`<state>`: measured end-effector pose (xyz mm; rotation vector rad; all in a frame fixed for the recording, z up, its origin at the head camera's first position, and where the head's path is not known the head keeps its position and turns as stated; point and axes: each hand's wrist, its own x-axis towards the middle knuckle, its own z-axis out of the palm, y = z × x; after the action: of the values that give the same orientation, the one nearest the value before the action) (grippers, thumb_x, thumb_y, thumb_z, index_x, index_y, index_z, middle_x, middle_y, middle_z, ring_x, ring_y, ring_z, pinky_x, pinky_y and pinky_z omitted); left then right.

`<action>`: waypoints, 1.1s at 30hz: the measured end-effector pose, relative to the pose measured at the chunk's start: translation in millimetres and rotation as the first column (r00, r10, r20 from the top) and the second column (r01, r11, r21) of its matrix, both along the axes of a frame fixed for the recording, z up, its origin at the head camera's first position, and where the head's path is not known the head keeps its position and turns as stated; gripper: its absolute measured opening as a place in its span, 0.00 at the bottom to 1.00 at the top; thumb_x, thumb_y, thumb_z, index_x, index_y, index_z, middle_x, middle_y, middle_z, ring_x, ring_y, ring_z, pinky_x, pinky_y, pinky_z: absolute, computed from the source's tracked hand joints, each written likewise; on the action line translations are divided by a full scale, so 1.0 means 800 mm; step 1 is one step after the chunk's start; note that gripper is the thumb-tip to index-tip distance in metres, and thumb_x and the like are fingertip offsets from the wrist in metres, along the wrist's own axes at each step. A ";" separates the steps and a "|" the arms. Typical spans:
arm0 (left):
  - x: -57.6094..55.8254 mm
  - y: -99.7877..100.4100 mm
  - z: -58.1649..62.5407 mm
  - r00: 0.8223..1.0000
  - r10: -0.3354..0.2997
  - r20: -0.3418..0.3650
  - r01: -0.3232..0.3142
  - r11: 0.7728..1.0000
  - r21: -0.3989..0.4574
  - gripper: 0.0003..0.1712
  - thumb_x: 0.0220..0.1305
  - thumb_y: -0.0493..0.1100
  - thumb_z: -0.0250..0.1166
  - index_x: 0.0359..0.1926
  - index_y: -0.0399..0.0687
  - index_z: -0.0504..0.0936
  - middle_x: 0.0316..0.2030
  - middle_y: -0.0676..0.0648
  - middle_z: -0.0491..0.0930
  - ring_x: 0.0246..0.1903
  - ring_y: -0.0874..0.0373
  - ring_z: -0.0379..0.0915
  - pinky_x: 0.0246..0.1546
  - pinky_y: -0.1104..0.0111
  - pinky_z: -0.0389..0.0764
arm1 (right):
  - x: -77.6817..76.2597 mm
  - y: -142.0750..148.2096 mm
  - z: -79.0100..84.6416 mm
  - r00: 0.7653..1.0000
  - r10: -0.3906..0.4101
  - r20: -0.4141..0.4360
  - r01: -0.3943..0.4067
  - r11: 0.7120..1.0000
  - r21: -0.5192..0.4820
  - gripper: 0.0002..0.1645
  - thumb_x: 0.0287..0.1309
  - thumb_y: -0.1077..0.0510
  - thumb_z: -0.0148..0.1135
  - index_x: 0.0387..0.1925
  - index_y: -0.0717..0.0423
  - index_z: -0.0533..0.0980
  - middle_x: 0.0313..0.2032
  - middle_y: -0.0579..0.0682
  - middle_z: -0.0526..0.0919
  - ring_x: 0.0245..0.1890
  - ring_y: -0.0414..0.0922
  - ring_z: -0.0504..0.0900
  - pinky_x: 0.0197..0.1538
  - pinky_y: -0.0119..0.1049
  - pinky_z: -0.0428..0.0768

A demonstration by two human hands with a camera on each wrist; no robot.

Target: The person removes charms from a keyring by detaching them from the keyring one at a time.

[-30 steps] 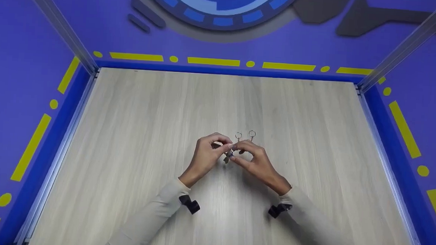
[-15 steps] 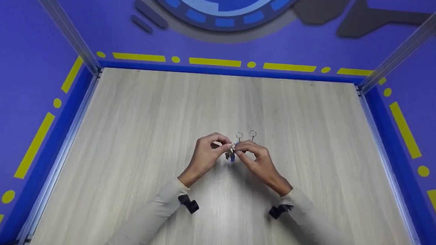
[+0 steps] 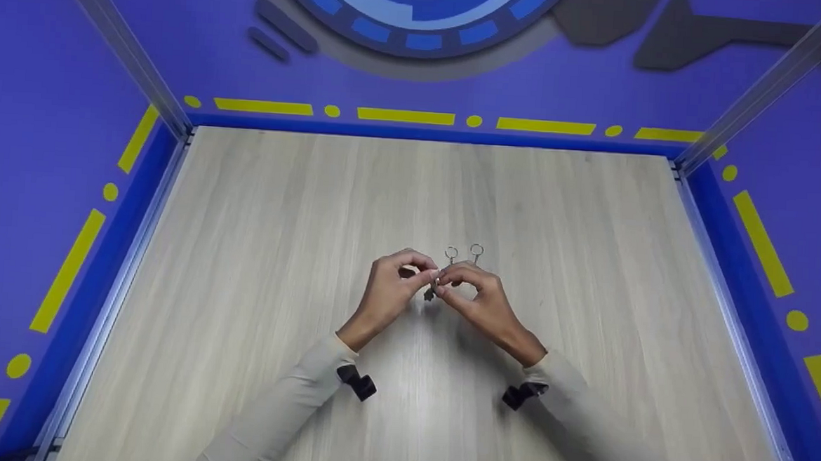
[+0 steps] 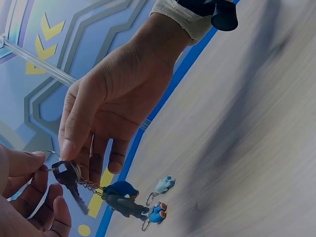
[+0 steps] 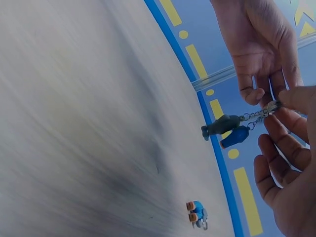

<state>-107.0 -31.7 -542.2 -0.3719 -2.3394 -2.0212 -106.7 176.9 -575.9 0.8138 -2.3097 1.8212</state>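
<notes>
Both hands meet over the table. My left hand (image 3: 397,286) pinches a keychain at its metal ring, thumb against fingers. From that ring, a grey figure (image 5: 220,125) and a blue figure (image 5: 234,137) hang on short chains. A key (image 4: 77,198) with a dark head (image 4: 65,173) dangles at the left fingertips. My right hand (image 3: 485,301) pinches a thin key ring (image 4: 48,152) beside the key's head, its other fingers curled loosely below. In the head view the fingers hide most of this bunch.
Two more keychains lie on the table just beyond the right hand, showing one ring (image 3: 451,252) and another ring (image 3: 477,249). Their light blue figure (image 4: 164,184) and blue-and-orange figure (image 4: 157,212) appear in the left wrist view. Purple walls (image 3: 417,94) border the wooden table (image 3: 299,203).
The right fingertips have shifted slightly at the ring, up and left. The blue figure that hung below the fingers half a second ago is now hidden in the head view. The left hand stays nearly still.
</notes>
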 end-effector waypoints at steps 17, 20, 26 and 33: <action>0.002 -0.003 -0.001 1.000 -0.013 0.007 0.013 1.000 0.002 0.01 0.70 0.35 0.77 0.39 0.45 0.92 0.38 0.50 0.90 0.43 0.57 0.85 0.52 0.47 0.87 | 0.000 0.007 0.001 0.999 0.024 -0.036 -0.026 0.999 -0.033 0.05 0.64 0.72 0.76 0.39 0.63 0.90 0.46 0.57 0.91 0.53 0.53 0.88 0.62 0.35 0.81; 0.002 -0.002 -0.001 1.000 -0.015 0.007 0.015 1.000 0.003 0.01 0.70 0.36 0.77 0.39 0.45 0.92 0.38 0.48 0.90 0.42 0.58 0.85 0.52 0.47 0.87 | 0.000 0.010 0.002 0.999 0.017 -0.039 -0.018 1.000 -0.025 0.06 0.65 0.70 0.76 0.40 0.59 0.91 0.46 0.55 0.91 0.53 0.53 0.88 0.62 0.36 0.82; 0.002 -0.002 0.001 1.000 -0.025 0.017 0.025 1.000 0.004 0.03 0.71 0.35 0.75 0.41 0.38 0.92 0.39 0.46 0.90 0.41 0.56 0.85 0.52 0.47 0.87 | 0.001 0.015 0.009 0.999 -0.037 -0.013 0.037 0.999 -0.002 0.04 0.67 0.70 0.75 0.39 0.59 0.89 0.44 0.53 0.91 0.50 0.48 0.87 0.55 0.36 0.81; 0.002 0.000 0.001 0.999 -0.022 0.029 0.022 1.000 -0.004 0.02 0.70 0.36 0.76 0.40 0.41 0.93 0.38 0.50 0.90 0.42 0.43 0.87 0.50 0.51 0.88 | 0.001 0.015 0.016 0.998 -0.058 0.028 0.059 0.997 -0.041 0.04 0.68 0.72 0.71 0.37 0.63 0.85 0.41 0.59 0.89 0.45 0.48 0.87 0.53 0.32 0.84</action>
<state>-105.0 -31.5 -541.1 -0.3732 -2.3666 -2.0456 -105.5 188.8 -562.7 0.7126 -2.2780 1.8600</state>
